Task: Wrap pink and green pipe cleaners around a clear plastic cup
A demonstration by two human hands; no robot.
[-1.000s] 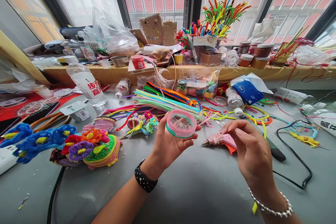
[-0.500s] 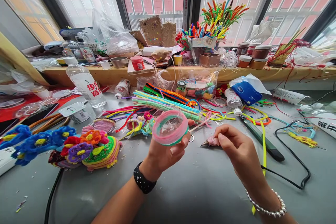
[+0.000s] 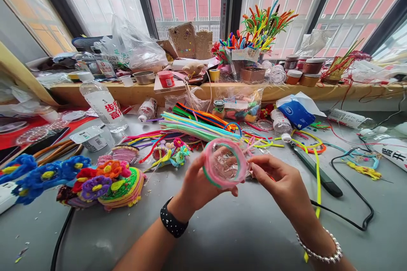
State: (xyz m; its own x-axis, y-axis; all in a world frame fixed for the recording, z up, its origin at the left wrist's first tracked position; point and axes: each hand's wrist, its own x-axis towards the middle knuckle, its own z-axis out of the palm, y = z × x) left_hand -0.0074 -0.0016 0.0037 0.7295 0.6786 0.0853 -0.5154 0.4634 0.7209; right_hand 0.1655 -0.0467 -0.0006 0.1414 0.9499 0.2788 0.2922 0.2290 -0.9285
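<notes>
A clear round plastic cup [image 3: 224, 163], wound with fuzzy pink and green strands around its rim, is tilted with its mouth toward me. My left hand [image 3: 199, 184] is closed around its left side and underside. At the cup's right edge, the thumb and forefinger of my right hand [image 3: 278, 182] are pinched together against the pink winding. Whatever lies between those fingertips is too small to make out. Behind the cup lies a bundle of pastel pipe cleaners [image 3: 193, 126]. Left of my hands sit pipe-cleaner flowers [image 3: 97, 184] on a coiled, colourful piece.
A green-handled cutter [image 3: 318, 171] and a black cable [image 3: 352, 218] lie to the right. A water bottle [image 3: 101, 101] stands at left, with a plastic tub [image 3: 90, 139] near it. Jars [image 3: 314, 65] and bundled pipe cleaners [image 3: 248, 42] line the wooden sill.
The cup has moved right and turned its mouth more toward me. My right hand has come left from the pink-covered metal tip to the cup's edge; that tip is now hidden.
</notes>
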